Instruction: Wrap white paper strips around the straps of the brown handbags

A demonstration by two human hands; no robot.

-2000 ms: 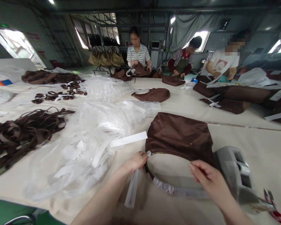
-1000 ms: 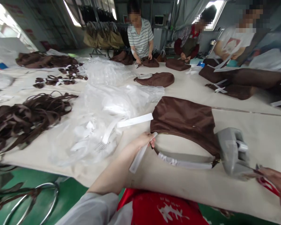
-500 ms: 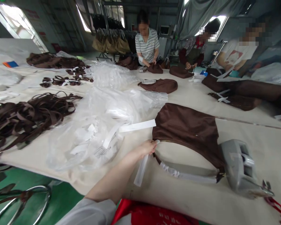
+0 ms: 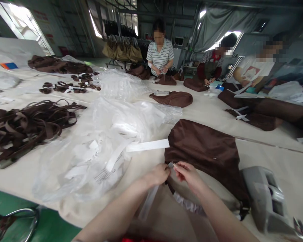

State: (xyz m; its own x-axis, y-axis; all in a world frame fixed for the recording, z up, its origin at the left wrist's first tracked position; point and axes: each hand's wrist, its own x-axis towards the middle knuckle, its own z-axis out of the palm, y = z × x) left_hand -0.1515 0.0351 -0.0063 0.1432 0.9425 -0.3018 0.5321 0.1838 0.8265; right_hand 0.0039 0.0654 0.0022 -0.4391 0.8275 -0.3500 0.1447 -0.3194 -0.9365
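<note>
A brown handbag (image 4: 202,144) lies flat on the table, its curved zipped opening towards me. Its strap (image 4: 188,203) is partly wrapped in white covering. At the bag's near left corner, my left hand (image 4: 160,174) is closed on a translucent white strip (image 4: 149,201), whose long end hangs down below the hand. The strip's short end shows between my two hands. My right hand (image 4: 187,173) pinches at that short end with thumb and forefinger. What lies under my left fingers is hidden.
A grey tape dispenser (image 4: 265,198) stands right of the bag. Clear plastic bags (image 4: 91,151) and a white strip (image 4: 147,145) lie left. Brown straps (image 4: 27,124) are heaped farther left. Across the table, co-workers (image 4: 160,50) handle brown bags.
My right hand has come in from the right edge and met the strip's short end beside my left hand. The left hand keeps its grip at the bag's corner.
</note>
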